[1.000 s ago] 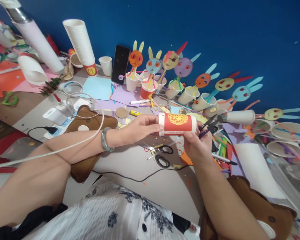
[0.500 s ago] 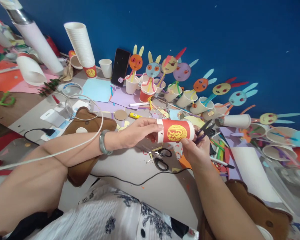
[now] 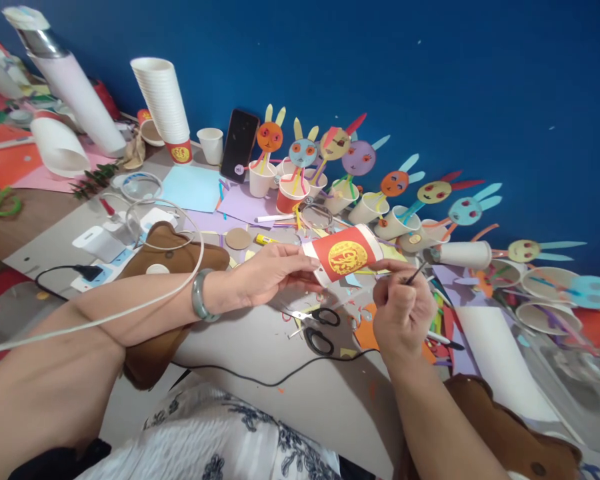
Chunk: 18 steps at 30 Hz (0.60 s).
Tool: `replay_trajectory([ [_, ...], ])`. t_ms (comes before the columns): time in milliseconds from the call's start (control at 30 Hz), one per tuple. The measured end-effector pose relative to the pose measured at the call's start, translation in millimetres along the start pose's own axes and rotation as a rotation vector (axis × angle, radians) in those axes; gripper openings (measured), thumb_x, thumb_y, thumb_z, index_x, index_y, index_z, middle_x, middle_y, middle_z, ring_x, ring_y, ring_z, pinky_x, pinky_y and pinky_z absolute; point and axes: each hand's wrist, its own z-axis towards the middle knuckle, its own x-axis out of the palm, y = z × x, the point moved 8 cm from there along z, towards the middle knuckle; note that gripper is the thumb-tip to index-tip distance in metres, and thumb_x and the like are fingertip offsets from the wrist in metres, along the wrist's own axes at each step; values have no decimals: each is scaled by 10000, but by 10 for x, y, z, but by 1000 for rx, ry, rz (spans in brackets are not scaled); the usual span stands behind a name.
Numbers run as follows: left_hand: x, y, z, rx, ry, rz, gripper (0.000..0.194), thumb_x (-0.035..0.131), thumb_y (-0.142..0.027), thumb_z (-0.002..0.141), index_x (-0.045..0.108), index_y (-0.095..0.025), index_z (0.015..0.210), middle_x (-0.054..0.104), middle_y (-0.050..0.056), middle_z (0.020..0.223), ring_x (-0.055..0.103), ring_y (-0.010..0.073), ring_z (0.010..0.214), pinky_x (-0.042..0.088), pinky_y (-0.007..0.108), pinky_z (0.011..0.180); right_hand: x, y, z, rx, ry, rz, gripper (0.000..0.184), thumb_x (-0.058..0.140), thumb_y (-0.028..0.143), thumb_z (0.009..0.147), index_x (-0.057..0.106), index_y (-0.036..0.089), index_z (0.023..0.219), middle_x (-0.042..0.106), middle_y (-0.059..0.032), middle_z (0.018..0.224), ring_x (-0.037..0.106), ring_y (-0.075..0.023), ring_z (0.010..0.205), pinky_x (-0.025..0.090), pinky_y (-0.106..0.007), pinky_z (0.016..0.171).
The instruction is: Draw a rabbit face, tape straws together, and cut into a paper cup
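Note:
A red and white paper cup with a gold emblem is held tilted on its side above the table. My left hand grips its left end, thumb in front and fingers behind. Just right of the cup, my right hand is closed around a pair of dark scissors. Only a thin dark part of them shows; the handles are hidden. The right index finger points at the cup's right end; I cannot tell whether it touches. Another pair of black-handled scissors lies on the table below.
Paper cups with rabbit-faced figures line the blue wall. A tall cup stack, a phone and a white bottle stand at back left. A white cable crosses my left arm. Paper rolls and scraps lie at right.
The cup has tilted, its right end rising. My right hand has turned, moved slightly away from the cup and extended its index finger; its scissors are now mostly hidden. The view has shifted a little.

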Motion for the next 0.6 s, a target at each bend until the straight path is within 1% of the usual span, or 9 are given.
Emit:
replay_trajectory([
  [67, -14, -17, -1, 17, -24, -16, 280, 861, -337, 759, 730, -114, 864, 773, 81, 903, 730, 156, 835, 601, 335, 901, -9, 211, -60, -121, 5, -122, 420, 457, 581, 1031, 527, 226, 818, 564, 5, 678, 465, -129, 530, 378, -291, 522],
  [133, -12, -37, -7, 29, -36, -40, 248, 848, -330, 778, 712, -128, 827, 768, 60, 878, 724, 142, 823, 604, 326, 907, 95, 393, -124, -225, 106, -262, 291, 570, 475, 1013, 565, 221, 872, 566, 24, 646, 499, -129, 524, 373, -274, 507],
  [233, -7, -56, -15, 42, -45, -66, 211, 842, -301, 784, 711, -139, 819, 756, 36, 851, 710, 124, 793, 609, 305, 878, 233, 582, -206, -365, 189, -377, 157, 604, 365, 1008, 599, 210, 982, 615, 21, 686, 556, -130, 554, 403, -260, 520],
  [300, -11, -58, -14, 48, -54, -70, 199, 840, -290, 785, 718, -140, 830, 750, 30, 839, 701, 120, 778, 608, 302, 866, 289, 632, -239, -417, 206, -419, 133, 599, 330, 1010, 602, 199, 1030, 632, 14, 709, 576, -134, 574, 417, -257, 532],
  [400, -11, -47, -8, 50, -55, -63, 196, 839, -279, 783, 720, -137, 848, 761, 47, 871, 711, 130, 804, 602, 308, 880, 311, 666, -263, -468, 196, -458, 137, 580, 303, 1020, 596, 179, 1075, 654, -3, 748, 605, -136, 606, 427, -251, 541],
  [600, -4, -12, -18, 55, -55, -85, 224, 850, -268, 777, 696, -118, 841, 753, 42, 846, 717, 118, 777, 602, 286, 839, 317, 746, -280, -526, 184, -546, 128, 554, 273, 1028, 597, 164, 1078, 654, -24, 739, 611, -147, 604, 412, -257, 528],
])
